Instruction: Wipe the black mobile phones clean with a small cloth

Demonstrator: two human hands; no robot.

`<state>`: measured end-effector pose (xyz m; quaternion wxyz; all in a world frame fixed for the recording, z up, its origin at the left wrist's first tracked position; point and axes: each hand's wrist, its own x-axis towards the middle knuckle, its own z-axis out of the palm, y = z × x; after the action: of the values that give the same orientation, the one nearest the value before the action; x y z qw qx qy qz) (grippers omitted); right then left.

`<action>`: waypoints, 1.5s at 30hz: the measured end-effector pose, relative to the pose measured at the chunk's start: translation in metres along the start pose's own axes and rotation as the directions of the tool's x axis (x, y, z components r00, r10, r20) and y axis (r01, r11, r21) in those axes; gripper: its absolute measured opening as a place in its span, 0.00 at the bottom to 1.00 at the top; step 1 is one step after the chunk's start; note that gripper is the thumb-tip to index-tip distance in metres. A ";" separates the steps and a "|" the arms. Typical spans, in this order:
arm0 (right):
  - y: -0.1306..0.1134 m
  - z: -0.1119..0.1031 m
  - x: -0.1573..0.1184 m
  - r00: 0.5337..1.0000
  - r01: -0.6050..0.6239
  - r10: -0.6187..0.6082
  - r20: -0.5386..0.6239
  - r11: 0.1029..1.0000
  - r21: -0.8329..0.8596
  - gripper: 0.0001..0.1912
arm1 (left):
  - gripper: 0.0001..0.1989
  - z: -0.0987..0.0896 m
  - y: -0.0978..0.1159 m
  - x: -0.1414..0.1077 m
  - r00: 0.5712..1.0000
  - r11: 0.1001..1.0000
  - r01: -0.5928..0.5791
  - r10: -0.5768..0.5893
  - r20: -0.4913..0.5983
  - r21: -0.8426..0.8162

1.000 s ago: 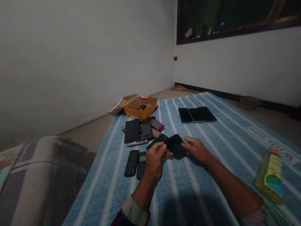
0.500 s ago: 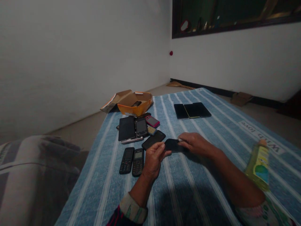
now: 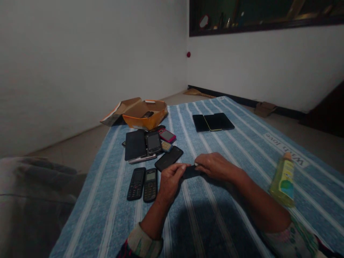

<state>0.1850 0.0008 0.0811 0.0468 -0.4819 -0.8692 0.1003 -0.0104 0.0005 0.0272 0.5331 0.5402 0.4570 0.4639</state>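
Observation:
A dark smartphone [image 3: 191, 172] is held low above the striped cloth, tilted so that little of its face shows. My left hand [image 3: 170, 181] pinches its left end between thumb and fingers. Closed at the other end is my right hand [image 3: 215, 165], its fingers bent over the phone's edge; a small pale spot shows at the fingertips, too small to name. Just beyond my left hand lies a black phone [image 3: 169, 158], face unclear. Two keypad phones, one [image 3: 136, 183] beside another [image 3: 150, 185], lie left of my left wrist.
Behind them is a pile with a black tablet-like slab [image 3: 135, 144], a slider-like phone [image 3: 154, 142] and a pink phone [image 3: 167, 135]. An open orange box [image 3: 145, 122] stands farther back. Dark flat phones [image 3: 219, 122] lie at back right. A yellow-green bottle [image 3: 282, 182] lies right.
The phone between my hands has tipped, so less of its face shows. My right fingers have come closer to my left hand. The whole view has shifted slightly.

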 end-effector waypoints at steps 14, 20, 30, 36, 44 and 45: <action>0.005 0.003 -0.006 0.999 0.037 -0.035 -0.027 0.995 0.096 0.09 | 0.09 0.004 0.002 -0.001 0.998 0.998 -0.044 0.042 0.048 0.051; 0.009 0.005 -0.008 0.996 0.075 -0.068 -0.063 0.990 0.117 0.10 | 0.09 0.003 0.001 0.000 0.998 0.997 -0.047 0.044 0.049 0.061; 0.014 -0.004 -0.011 0.996 0.084 -0.084 -0.008 0.989 0.118 0.10 | 0.10 0.005 0.002 0.001 0.999 0.997 -0.032 0.029 0.043 0.067; 0.018 -0.006 -0.011 0.995 0.101 -0.103 0.011 0.989 0.109 0.11 | 0.09 0.006 0.004 0.001 0.998 0.996 -0.055 0.052 0.043 0.076; 0.018 -0.007 -0.012 0.992 0.121 -0.122 0.007 0.987 0.103 0.10 | 0.09 0.007 0.003 0.002 0.998 0.998 -0.032 0.030 0.047 0.053; 0.018 -0.007 -0.012 0.992 0.122 -0.123 0.003 0.987 0.103 0.10 | 0.10 0.007 0.003 0.002 0.998 0.998 -0.032 0.029 0.050 0.050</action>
<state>0.2074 0.0005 0.0842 0.0735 -0.4240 -0.8912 0.1438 -0.0036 0.0015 0.0298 0.5232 0.5716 0.4470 0.4470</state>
